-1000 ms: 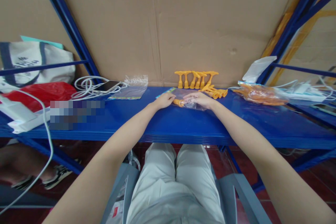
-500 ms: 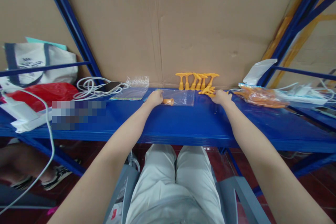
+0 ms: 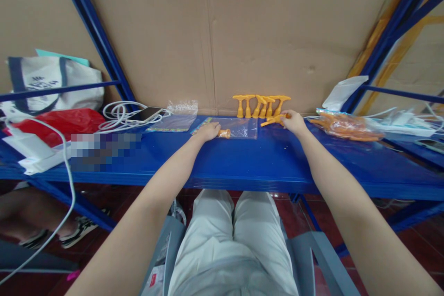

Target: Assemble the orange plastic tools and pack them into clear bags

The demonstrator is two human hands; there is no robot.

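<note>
My left hand (image 3: 209, 130) lies low over the header end of a clear plastic bag (image 3: 244, 130), fingers stretched out to the right. Beside its fingertips, an orange plastic piece (image 3: 225, 133) shows in or under the bag; I cannot tell which. My right hand (image 3: 293, 121) has its fingers closed on an orange T-shaped plastic piece (image 3: 286, 116), just above other loose orange pieces (image 3: 268, 122) on the blue shelf. Behind these, several orange T-shaped pieces (image 3: 258, 106) stand upright in a row against the cardboard.
On the right lies a clear bag of orange pieces (image 3: 348, 127). To the left are another clear bag (image 3: 176, 118), a phone (image 3: 149, 114), white cables (image 3: 121, 111), a red bag (image 3: 65, 122) and a power strip (image 3: 45, 159). Cardboard (image 3: 260, 32) backs the blue shelf (image 3: 249, 166).
My left hand has flattened and shifted slightly right, uncovering the bag's coloured header. My right hand has risen a little from the loose orange pieces with one in its fingers.
</note>
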